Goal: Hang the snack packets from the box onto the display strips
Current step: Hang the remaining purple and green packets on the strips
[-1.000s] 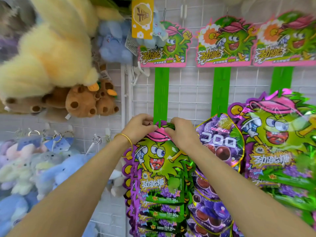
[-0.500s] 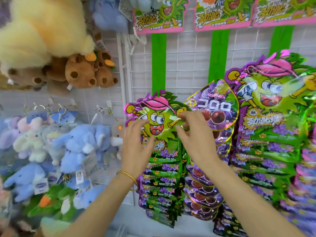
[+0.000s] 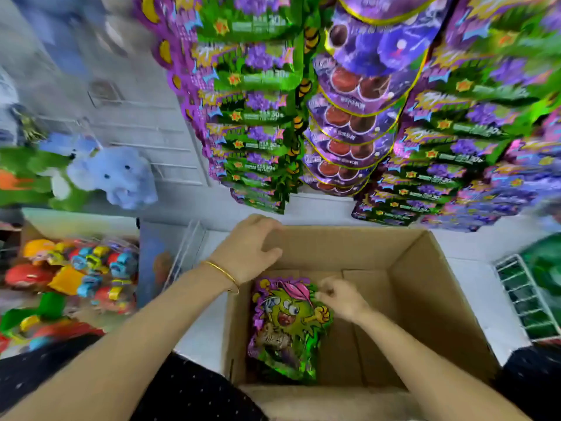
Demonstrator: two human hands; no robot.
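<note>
An open cardboard box (image 3: pixel 440 268) stands below the display, in front of me. One green and purple snack packet (image 3: pixel 288 326) with a cartoon face lies flat on the box's floor at the left. My right hand (image 3: pixel 341 299) is down inside the box, its curled fingers pinching the packet's upper right edge. My left hand (image 3: pixel 246 250) rests on the box's far left rim with relaxed fingers. Above the box hang full columns of green packets (image 3: pixel 252 117), purple packets (image 3: pixel 352 117) and more green ones (image 3: pixel 455 147); the strips themselves are hidden.
A blue plush toy (image 3: pixel 121 174) hangs on the wire wall at the left. Below it is a bin of colourful small toys (image 3: pixel 79 275). A white wire rack (image 3: pixel 522 299) lies right of the box on the white shelf.
My view has dropped from the hanging packets to the box. Both hands left the hung packet and came down; the right one now pinches a packet in the box, the left rests on the rim.
</note>
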